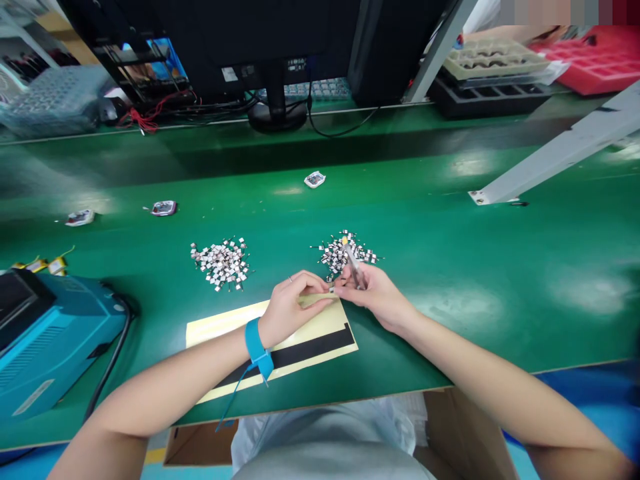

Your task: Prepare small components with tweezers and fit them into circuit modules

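Left hand [295, 301] and right hand [374, 293] are pinching one small part [331, 289] (right also gripping slim tool [353, 261]) near yellow sheet [327, 320].

Both hands [287, 303] [377, 293] meet at a small part [331, 289].

Bright green gleams across the smooth table [435, 233], setting off a pale yellow rectangular sheet [323, 320] crossed by one broad black stripe. Small, blocky white-and-black parts speckle the left heap [223, 265] and right heap [333, 257]. A blue wrist strap [257, 343] echoes the boxy turquoise-and-black machine [60, 340], near left. Far right, a compartmented plastic tray [595, 60] glows red.
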Tool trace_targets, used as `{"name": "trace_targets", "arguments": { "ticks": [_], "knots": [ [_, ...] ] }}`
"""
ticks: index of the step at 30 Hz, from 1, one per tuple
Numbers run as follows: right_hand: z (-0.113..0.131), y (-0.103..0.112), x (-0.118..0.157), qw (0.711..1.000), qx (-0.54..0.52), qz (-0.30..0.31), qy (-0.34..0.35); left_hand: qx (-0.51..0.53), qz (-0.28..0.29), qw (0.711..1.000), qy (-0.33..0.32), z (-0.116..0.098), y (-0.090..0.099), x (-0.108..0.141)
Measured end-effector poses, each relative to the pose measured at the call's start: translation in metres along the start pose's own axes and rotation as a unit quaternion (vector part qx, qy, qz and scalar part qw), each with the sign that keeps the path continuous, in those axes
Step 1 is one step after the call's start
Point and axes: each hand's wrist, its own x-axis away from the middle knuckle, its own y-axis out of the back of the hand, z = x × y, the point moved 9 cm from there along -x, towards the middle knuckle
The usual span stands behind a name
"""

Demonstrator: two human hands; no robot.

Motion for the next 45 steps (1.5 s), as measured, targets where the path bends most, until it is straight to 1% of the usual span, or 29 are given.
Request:
{"name": "trace_targets", "arguments": {
  "ticks": [3, 4, 5, 6, 7, 9, 10, 11, 13, 15, 16, 17, 19, 20, 21, 22, 24, 27, 30, 32, 35, 37, 40, 42, 44, 45],
  "knots": [
    [0.015, 0.039, -0.009, 0.988, 0.078, -0.113, 0.067, -0.075, 0.022, 0.997, 0.002, 0.008, -0.001, -0.004],
    [0.019, 0.05, -0.01, 0.981, 0.099, -0.146, 0.084, -0.107, 0.032, 0.994, -0.01, 0.01, -0.004, -0.004],
    [0.023, 0.057, -0.01, 0.974, 0.117, -0.167, 0.095, -0.137, 0.048, 0.989, -0.028, 0.01, -0.008, -0.005],
    [0.025, 0.06, -0.01, 0.971, 0.132, -0.172, 0.101, -0.163, 0.069, 0.983, -0.049, 0.01, -0.014, -0.004],
    [0.026, 0.059, -0.01, 0.97, 0.148, -0.163, 0.104, -0.185, 0.091, 0.976, -0.071, 0.01, -0.021, -0.003],
    [0.026, 0.049, -0.008, 0.97, 0.179, -0.126, 0.106, -0.225, 0.115, 0.962, -0.107, 0.007, -0.03, 0.0],
    [0.026, 0.042, -0.007, 0.97, 0.194, -0.106, 0.105, -0.246, 0.113, 0.955, -0.117, 0.005, -0.03, 0.0],
    [0.025, 0.036, -0.005, 0.969, 0.204, -0.09, 0.104, -0.265, 0.107, 0.95, -0.122, 0.002, -0.026, -0.002],
    [0.023, 0.029, -0.003, 0.968, 0.219, -0.076, 0.095, -0.303, 0.102, 0.94, -0.116, -0.001, -0.007, -0.009],
    [0.022, 0.027, -0.002, 0.967, 0.228, -0.074, 0.086, -0.354, 0.116, 0.924, -0.081, 0.005, 0.022, -0.02],
    [0.021, 0.027, -0.002, 0.967, 0.231, -0.072, 0.083, -0.386, 0.122, 0.913, -0.055, 0.012, 0.04, -0.025],
    [0.021, 0.027, -0.002, 0.966, 0.235, -0.069, 0.081, -0.418, 0.116, 0.901, -0.024, 0.02, 0.061, -0.031],
    [0.021, 0.026, -0.002, 0.965, 0.245, -0.06, 0.079, -0.465, 0.092, 0.88, 0.033, 0.039, 0.1, -0.039],
    [0.021, 0.026, -0.002, 0.964, 0.248, -0.056, 0.078, -0.477, 0.079, 0.873, 0.057, 0.049, 0.114, -0.041],
    [0.021, 0.025, -0.002, 0.963, 0.251, -0.053, 0.077, -0.482, 0.069, 0.87, 0.075, 0.059, 0.125, -0.042],
    [0.02, 0.025, -0.002, 0.963, 0.253, -0.051, 0.076, -0.478, 0.066, 0.871, 0.089, 0.068, 0.13, -0.043],
    [0.019, 0.025, -0.002, 0.963, 0.255, -0.048, 0.077, -0.455, 0.074, 0.882, 0.101, 0.082, 0.129, -0.043],
    [0.019, 0.025, -0.002, 0.962, 0.256, -0.052, 0.077, -0.428, 0.093, 0.894, 0.097, 0.087, 0.117, -0.044],
    [0.017, 0.024, -0.002, 0.962, 0.258, -0.051, 0.07, -0.407, 0.099, 0.903, 0.094, 0.082, 0.11, -0.045],
    [0.017, 0.023, -0.002, 0.962, 0.26, -0.046, 0.065, -0.376, 0.096, 0.916, 0.103, 0.08, 0.109, -0.045],
    [0.017, 0.022, -0.001, 0.965, 0.253, -0.037, 0.061, -0.304, 0.061, 0.944, 0.113, 0.076, 0.111, -0.045],
    [0.017, 0.021, -0.001, 0.967, 0.245, -0.035, 0.061, -0.25, 0.047, 0.961, 0.108, 0.073, 0.108, -0.044],
    [0.016, 0.02, -0.001, 0.969, 0.237, -0.033, 0.064, -0.165, 0.058, 0.977, 0.119, 0.074, 0.095, -0.041],
    [0.016, 0.02, -0.002, 0.969, 0.238, -0.032, 0.065, -0.107, 0.05, 0.984, 0.135, 0.075, 0.086, -0.037],
    [0.015, 0.019, -0.002, 0.968, 0.239, -0.03, 0.067, -0.096, 0.038, 0.987, 0.123, 0.07, 0.077, -0.036],
    [0.015, 0.018, -0.002, 0.968, 0.239, -0.03, 0.069, -0.117, 0.044, 0.987, 0.103, 0.064, 0.072, -0.036]
  ]
}}
